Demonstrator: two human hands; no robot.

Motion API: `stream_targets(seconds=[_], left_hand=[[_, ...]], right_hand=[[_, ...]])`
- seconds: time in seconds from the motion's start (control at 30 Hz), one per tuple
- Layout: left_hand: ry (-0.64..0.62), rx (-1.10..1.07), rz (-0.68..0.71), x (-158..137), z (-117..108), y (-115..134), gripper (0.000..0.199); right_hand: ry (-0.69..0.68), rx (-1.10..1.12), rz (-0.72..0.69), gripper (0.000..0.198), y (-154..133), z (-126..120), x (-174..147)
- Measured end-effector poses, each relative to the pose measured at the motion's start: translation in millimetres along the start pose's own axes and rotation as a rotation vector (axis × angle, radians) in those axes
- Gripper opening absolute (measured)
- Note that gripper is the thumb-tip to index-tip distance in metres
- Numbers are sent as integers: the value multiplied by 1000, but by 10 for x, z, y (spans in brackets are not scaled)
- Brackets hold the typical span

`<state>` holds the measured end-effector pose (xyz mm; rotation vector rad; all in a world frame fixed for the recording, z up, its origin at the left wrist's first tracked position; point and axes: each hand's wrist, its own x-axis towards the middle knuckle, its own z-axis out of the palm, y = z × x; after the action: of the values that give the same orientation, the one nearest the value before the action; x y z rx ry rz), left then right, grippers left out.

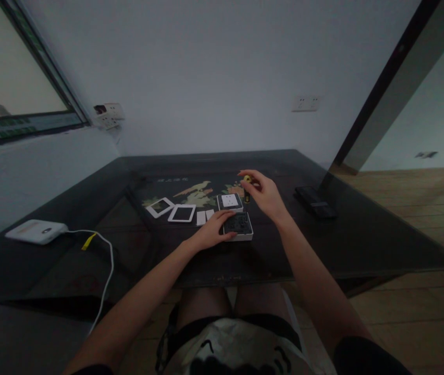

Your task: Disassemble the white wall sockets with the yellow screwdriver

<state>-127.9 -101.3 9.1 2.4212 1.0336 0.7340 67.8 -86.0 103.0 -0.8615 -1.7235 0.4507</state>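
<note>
The left grip (214,229) clasps the near box (241,224), to steady it, I'd say, while the right grip (266,195) pinches a screwdriver (247,198) upright at its far right corner.

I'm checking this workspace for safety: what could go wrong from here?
The yellow-and-black screwdriver in the right hand might slip across the dark-topped box and jab the left hand gripping it. The small white pieces beside that hand could get nudged away.

2 frames (180,220) left of 2 boxes (241,237) on table (355,242)
</note>
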Motion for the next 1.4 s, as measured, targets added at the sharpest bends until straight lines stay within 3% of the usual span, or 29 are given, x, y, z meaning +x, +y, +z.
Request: stream_targets(seconds=[0.13,0.2,0.4,0.5,0.7,0.77,0.93,1.03,1.3,1.4], left_hand=[[-3,5,14,4,5,-15,60],[2,3,23,5,14,-34,60],[9,-9,26,5,27,-54,59],[9,-6,23,7,24,-52,59],[12,-17,28,5,20,-53,59],[15,-19,24,3,23,-55,59],[13,-12,24,5,33,-58,59],[9,-5,7,10,31,-46,59],[6,-3,18,7,27,-40,59],[9,-4,32,7,27,-44,58]], right_hand=[[167,-139,-25,15,-17,-1,2],[187,-170,-24,14,-12,-4,10],[-39,-53,2,31,3,-100,64],[-104,-34,9,26,-7,-116,81],[140,-149,-46,13,-2,-25,61],[166,-168,-52,10,3,-25,60],[-37,-74,-18,28,18,-99,86],[-86,-67,-17,27,20,-103,92],[202,-131,6,12,15,-18,39],[163,-106,15,11,41,-65,53]])
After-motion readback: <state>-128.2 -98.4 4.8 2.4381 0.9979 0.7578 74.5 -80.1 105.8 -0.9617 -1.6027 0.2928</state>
